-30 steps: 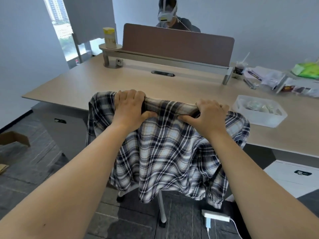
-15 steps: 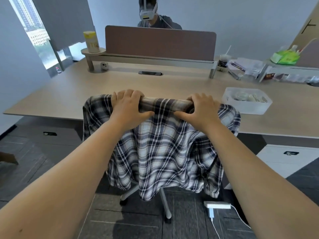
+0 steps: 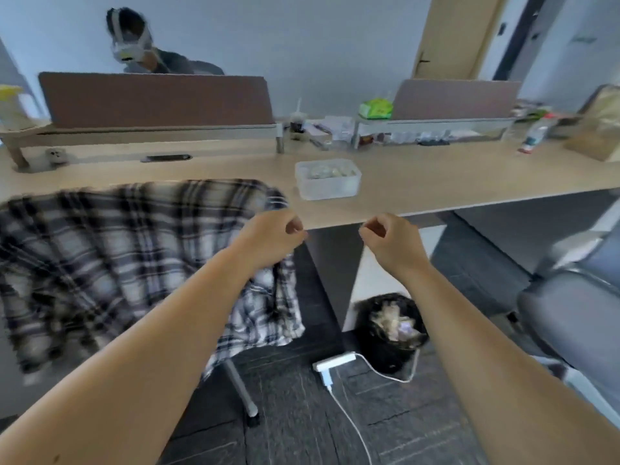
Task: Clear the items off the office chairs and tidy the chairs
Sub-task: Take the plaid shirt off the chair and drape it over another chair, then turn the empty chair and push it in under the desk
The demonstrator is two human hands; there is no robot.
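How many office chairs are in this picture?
2. One chair stands at the left, pushed up to the desk, with a plaid shirt draped over its back. A grey chair sits at the right edge, partly cut off. Others may be out of view.

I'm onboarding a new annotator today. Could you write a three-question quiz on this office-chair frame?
1. True or false: the left hand grips the black-and-white plaid shirt draped over the chair.
2. What stands on the floor beneath the light wooden desk? A) black waste bin B) cardboard box C) backpack
3. Fill in: the translucent plastic container sits on the ____.

Key:
1. False; both it and the right hand hang loosely curled, holding nothing.
2. A, the black waste bin, full of crumpled rubbish.
3. Desk.
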